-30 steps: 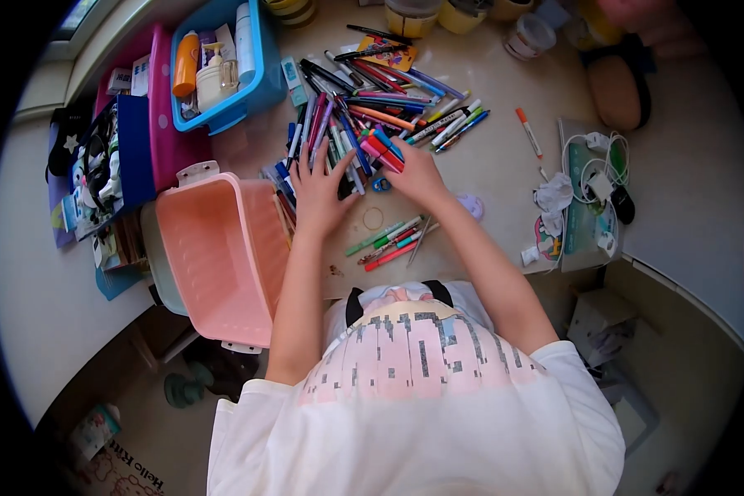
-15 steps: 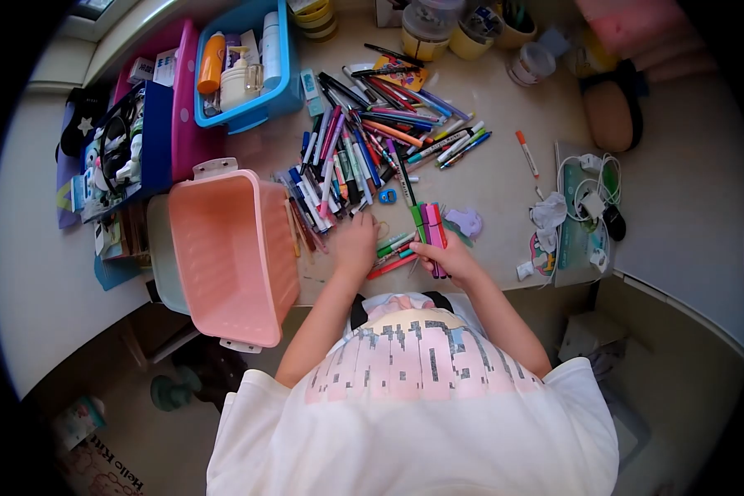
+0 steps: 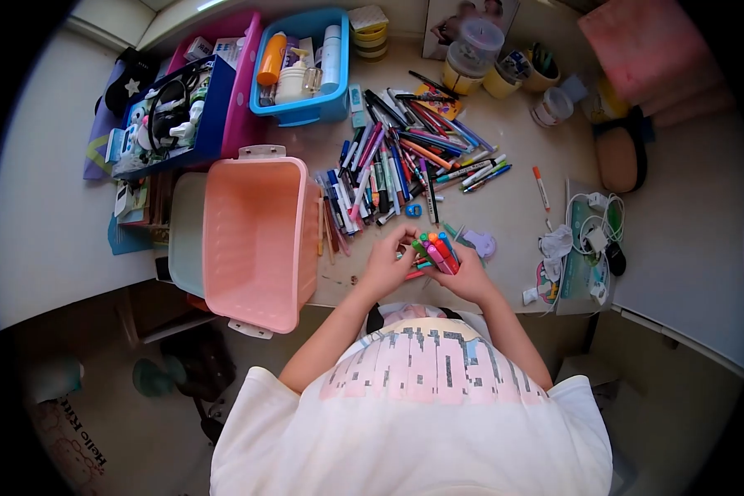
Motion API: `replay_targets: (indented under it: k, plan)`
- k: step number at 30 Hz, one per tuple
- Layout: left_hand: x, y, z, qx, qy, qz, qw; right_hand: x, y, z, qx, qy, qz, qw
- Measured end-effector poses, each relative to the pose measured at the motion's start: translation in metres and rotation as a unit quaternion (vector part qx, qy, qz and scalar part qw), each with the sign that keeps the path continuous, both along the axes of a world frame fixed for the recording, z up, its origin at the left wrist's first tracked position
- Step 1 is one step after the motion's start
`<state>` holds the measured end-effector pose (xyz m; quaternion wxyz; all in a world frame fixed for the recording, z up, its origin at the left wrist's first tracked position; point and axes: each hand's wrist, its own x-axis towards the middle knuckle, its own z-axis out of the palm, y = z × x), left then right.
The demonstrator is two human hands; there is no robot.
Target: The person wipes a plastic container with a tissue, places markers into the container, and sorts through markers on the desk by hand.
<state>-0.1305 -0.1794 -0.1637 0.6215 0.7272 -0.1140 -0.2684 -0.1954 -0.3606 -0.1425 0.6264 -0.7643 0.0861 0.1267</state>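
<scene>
My right hand (image 3: 469, 279) is closed around a bunch of felt-tip pens (image 3: 442, 258), pink, green, blue, orange and red, with their ends tipped up toward me. Beside the bunch, my left hand (image 3: 388, 263) has its fingers curled in close to the pens; what lies in them, if anything, is hidden. A few more pens (image 3: 417, 274) lie on the table between and under my hands. Farther off spreads a large pile of pens and markers (image 3: 380, 178). A small blue sharpener (image 3: 413, 211) sits at its near edge, and a purple, rounded item (image 3: 480, 243) rests right of my hands.
An open pink bin (image 3: 256, 248) stands at the left edge. Behind it are a blue basket (image 3: 302, 107) of bottles and a dark blue box (image 3: 178, 149). White cables and chargers (image 3: 597, 240) lie at right, near an orange marker (image 3: 541, 188). Tubs (image 3: 479, 50) stand behind.
My left hand has moved right from the pile's near edge to beside the held pens. The bunch in my right hand has tilted, its ends now facing me. The whole view has shifted.
</scene>
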Motion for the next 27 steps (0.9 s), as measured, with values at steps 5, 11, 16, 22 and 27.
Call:
replay_targets:
  k: [5, 11, 16, 22, 27]
  plan:
    - [0.025, -0.007, 0.001, 0.028, 0.009, 0.037, 0.999, 0.002, -0.005, -0.006, -0.125, -0.039, -0.026, 0.991]
    - [0.147, -0.005, -0.07, 0.431, -0.39, 0.141, 0.801, 0.007, -0.022, -0.017, 0.136, 0.136, -0.242, 0.951]
    - [0.167, -0.016, -0.067, 0.507, -0.357, 0.037, 0.784, 0.005, -0.033, -0.01, 0.311, 0.145, -0.282, 0.896]
    - [0.161, -0.027, -0.075, 0.553, -0.349, 0.036, 0.756, 0.018, -0.029, -0.011, 0.404, 0.144, -0.282, 0.858]
    - [0.165, -0.028, -0.073, 0.553, -0.296, 0.011, 0.779, 0.026, -0.02, -0.005, 0.426, 0.136, -0.233, 0.864]
